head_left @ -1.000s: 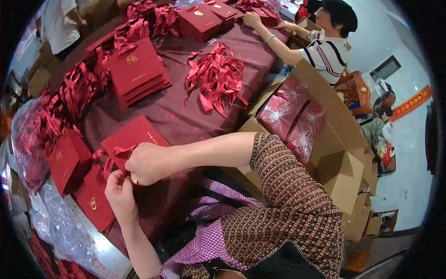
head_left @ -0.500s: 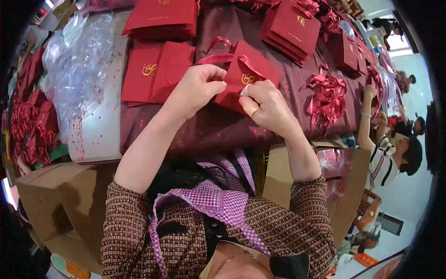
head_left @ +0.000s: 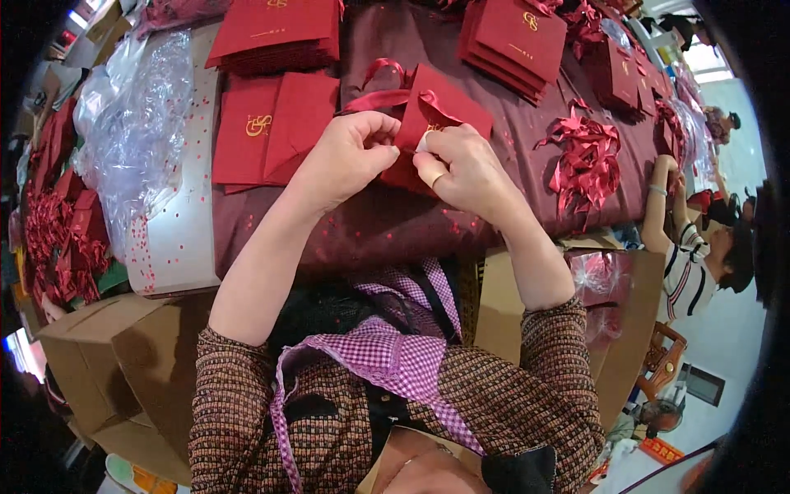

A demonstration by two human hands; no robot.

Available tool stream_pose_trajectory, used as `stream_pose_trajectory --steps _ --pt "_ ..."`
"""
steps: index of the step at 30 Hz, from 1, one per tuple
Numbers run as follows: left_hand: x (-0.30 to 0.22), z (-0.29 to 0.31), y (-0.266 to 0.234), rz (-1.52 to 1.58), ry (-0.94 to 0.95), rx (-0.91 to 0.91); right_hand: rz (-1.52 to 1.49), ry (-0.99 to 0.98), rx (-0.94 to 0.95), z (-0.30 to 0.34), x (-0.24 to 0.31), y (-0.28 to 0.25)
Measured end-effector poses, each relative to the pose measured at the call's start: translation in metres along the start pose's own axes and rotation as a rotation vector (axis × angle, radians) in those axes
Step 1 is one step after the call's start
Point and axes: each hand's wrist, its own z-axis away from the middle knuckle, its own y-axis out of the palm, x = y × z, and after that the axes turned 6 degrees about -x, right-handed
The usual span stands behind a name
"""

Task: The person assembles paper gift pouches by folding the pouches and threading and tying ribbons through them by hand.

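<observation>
A red paper bag point(head_left: 448, 90) with a gold emblem lies in front of me, partly covered by my hands. Red ribbon point(head_left: 378, 100) runs across its top and loops on the cloth. My left hand point(head_left: 350, 156) is closed, thumb toward fingers, over the bag's left edge; what it pinches, if anything, is hidden. Close by, my right hand point(head_left: 465, 169), with a gold ring, is pinched over the bag's lower part. Something small and white shows at its fingertips, and I cannot make out what those fingers hold.
Flat red bags point(head_left: 247, 128) lie at the left, with stacked bags point(head_left: 276, 37) behind and another stack point(head_left: 514, 45) at the right. A heap of red ribbons point(head_left: 584, 160) sits right. Clear plastic point(head_left: 136, 123) covers the left side. Cardboard boxes point(head_left: 123, 354) stand below; a person point(head_left: 695, 263) works at right.
My right hand has shifted slightly left, nearer my left hand, and covers more of the emblem. The left hand stays almost in place, and the whole view has tilted a little.
</observation>
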Motion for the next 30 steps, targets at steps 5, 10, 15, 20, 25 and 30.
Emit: stream_pose_trajectory --steps 5,10,15,20,25,30 --pt "-0.001 -0.004 -0.003 -0.222 0.079 0.033 0.044 -0.013 0.048 -0.009 -0.003 -0.004" --pt "0.007 -0.003 0.0 -0.288 0.192 -0.055 0.333 -0.268 0.054 -0.015 0.008 0.001" --pt "0.009 0.001 -0.001 -0.439 0.244 -0.102 0.595 -0.53 0.081 -0.01 0.012 0.006" --pt "-0.001 0.001 0.004 -0.237 0.194 -0.067 0.392 -0.223 0.158 -0.015 0.014 -0.003" --pt "-0.003 -0.002 0.0 -0.29 0.37 -0.01 0.194 -0.13 0.062 -0.015 0.008 -0.016" --pt "-0.008 0.001 0.001 -0.477 0.415 0.114 0.228 -0.272 0.002 0.003 0.011 -0.013"
